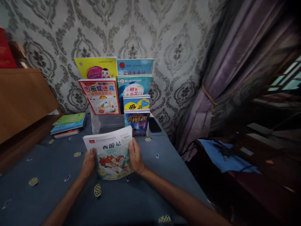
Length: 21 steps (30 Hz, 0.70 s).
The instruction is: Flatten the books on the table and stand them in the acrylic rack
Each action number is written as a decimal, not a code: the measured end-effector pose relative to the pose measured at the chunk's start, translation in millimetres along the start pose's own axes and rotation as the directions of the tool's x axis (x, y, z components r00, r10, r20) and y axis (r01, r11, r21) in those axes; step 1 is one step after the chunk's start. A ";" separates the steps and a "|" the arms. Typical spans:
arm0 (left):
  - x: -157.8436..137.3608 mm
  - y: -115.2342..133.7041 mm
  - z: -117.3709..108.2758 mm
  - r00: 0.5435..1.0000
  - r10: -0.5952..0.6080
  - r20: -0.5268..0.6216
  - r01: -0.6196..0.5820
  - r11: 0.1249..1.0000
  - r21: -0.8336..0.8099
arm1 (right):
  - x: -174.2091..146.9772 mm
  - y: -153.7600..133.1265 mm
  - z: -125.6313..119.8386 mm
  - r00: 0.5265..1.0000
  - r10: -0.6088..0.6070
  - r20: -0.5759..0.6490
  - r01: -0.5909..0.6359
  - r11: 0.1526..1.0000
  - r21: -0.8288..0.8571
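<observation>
Between my two hands is a white picture-covered book [113, 157], tilted up with its front cover facing me. My left hand [88, 162] grips its left edge, thumb on the cover. On the right edge, my right hand [136, 157] is closed the same way. Just behind the book stands a clear display rack [96, 124] with books in tiers. It bears a red-bordered book [101, 97], a yellow book [95, 67], a light blue book [137, 66], a teal book [135, 84], a yellow-and-blue book [136, 103] and a dark blue book [136, 122].
A small stack of books [68, 124] lies left of the rack. A black phone-like slab [154, 125] lies right of it. The blue patterned cloth [164, 175] covers the table, whose right edge drops away. Patterned wall stands behind, with a tied curtain [199, 110] at right.
</observation>
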<state>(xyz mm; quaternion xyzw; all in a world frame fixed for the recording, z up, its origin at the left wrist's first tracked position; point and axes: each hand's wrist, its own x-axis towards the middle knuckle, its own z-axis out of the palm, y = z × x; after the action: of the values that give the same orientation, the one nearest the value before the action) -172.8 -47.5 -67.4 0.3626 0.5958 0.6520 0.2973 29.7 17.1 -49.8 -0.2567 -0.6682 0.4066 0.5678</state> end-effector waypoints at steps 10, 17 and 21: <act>-7.5 37.1 -3.7 0.960 -0.063 0.271 0.025 0.990 0.141 | 1.2 -6.4 -36.1 0.935 0.094 0.341 -0.044 0.988 -0.151; 6.8 59.8 -15.8 0.788 -0.069 0.611 -0.044 0.985 0.169 | 20.3 -20.4 -53.6 0.813 0.182 0.553 -0.115 0.981 -0.154; 22.3 67.6 -18.6 0.761 0.011 0.648 -0.184 0.963 0.199 | 29.2 -22.9 -55.3 0.843 0.116 0.525 -0.050 0.989 -0.139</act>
<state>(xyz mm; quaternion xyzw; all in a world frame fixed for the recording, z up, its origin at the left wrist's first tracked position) -197.6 -47.3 1.9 0.6285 0.5159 0.4229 0.4000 79.4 42.2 -13.3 -0.1965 -0.8104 0.4452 0.3262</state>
